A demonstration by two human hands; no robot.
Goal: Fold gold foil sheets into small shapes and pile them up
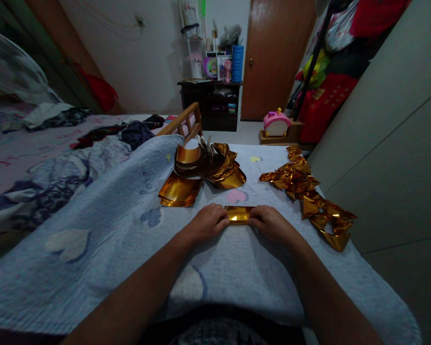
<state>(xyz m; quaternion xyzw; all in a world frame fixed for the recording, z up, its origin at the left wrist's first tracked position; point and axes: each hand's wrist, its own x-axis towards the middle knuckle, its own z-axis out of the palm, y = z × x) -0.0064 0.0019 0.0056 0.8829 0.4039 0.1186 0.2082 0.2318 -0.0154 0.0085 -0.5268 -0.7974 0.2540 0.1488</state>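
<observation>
Between my two hands lies a strip of shiny gold foil paper (239,215), long side running left to right, on the pale blue cloth. My left hand (209,223) is closed on its left end, and my right hand (269,223) grips the right end. Beyond them sits a fanned pile of gold foil sheets (181,188), partly curled, with pale undersides showing. Off to the right, several folded gold foil pieces (294,175) lie in a loose, pointed heap along the cloth's edge.
The heart-patterned blue cloth (129,230) covers the surface before me. A bed with rumpled clothes (104,148) is on the left, and a pale cabinet (391,143) rises on the right. Farther back are a dark shelf (210,108), a wooden door (273,62) and a pink toy (276,123).
</observation>
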